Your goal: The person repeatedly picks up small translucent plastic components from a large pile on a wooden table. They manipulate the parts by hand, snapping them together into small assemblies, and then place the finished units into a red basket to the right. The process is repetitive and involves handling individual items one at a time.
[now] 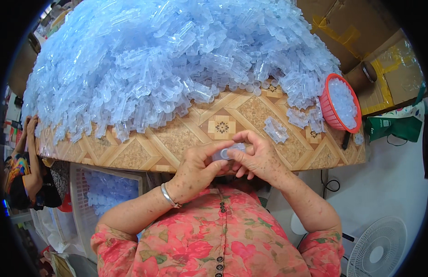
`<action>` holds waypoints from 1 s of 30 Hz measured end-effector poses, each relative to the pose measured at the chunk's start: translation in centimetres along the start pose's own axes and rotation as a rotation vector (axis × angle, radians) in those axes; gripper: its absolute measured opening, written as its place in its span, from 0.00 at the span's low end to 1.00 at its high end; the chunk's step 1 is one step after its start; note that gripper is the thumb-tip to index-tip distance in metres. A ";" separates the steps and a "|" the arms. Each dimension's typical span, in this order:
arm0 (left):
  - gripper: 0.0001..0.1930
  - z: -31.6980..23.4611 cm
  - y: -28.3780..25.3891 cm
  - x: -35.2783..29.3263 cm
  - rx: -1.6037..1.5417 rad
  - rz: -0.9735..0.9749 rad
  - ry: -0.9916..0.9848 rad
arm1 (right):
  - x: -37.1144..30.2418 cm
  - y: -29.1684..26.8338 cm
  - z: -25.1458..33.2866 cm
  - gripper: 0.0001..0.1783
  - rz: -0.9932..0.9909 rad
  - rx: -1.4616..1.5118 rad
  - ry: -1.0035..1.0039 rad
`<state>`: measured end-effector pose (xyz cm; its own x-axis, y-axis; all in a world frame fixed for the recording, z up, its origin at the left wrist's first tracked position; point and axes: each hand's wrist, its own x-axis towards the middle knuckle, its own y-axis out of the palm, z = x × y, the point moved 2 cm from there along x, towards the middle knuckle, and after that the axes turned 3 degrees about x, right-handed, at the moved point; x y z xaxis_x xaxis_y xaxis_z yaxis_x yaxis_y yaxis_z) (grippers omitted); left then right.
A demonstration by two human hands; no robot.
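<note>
Close to the table's near edge, my two hands meet around a small translucent plastic piece (228, 152) with a round end. My left hand (200, 162) grips it from the left between thumb and fingers. From the other side my right hand (259, 159) pinches it, the thumb pressed on its round part. Fingers cover much of the piece, so its full shape is hidden. A huge heap of similar translucent, bluish plastic pieces (172, 60) spreads over the table beyond my hands. A few loose pieces (276, 129) lie to the right of my right hand.
A red basket (325, 111) of small translucent parts stands at the table's (177, 138) right, beside a dark stick-like object (346, 140). Left below is a white crate (80, 194) of pieces. Cardboard boxes (394, 69), a green bag (398, 125) and a fan (378, 251) are right. Another person's arms (33, 152) reach the left edge.
</note>
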<state>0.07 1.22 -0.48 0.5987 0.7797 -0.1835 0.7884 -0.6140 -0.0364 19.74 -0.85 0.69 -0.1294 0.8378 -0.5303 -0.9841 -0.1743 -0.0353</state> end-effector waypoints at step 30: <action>0.25 -1.8 -0.9 -0.6 0.769 -0.256 0.558 | -4.1 -2.6 -2.9 0.17 -0.744 -0.770 -0.593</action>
<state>-0.75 1.52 1.45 0.5596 0.7250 0.4015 0.7149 -0.1773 -0.6763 23.19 -5.35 0.54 0.2007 0.9344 0.2944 -0.5387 0.3562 -0.7635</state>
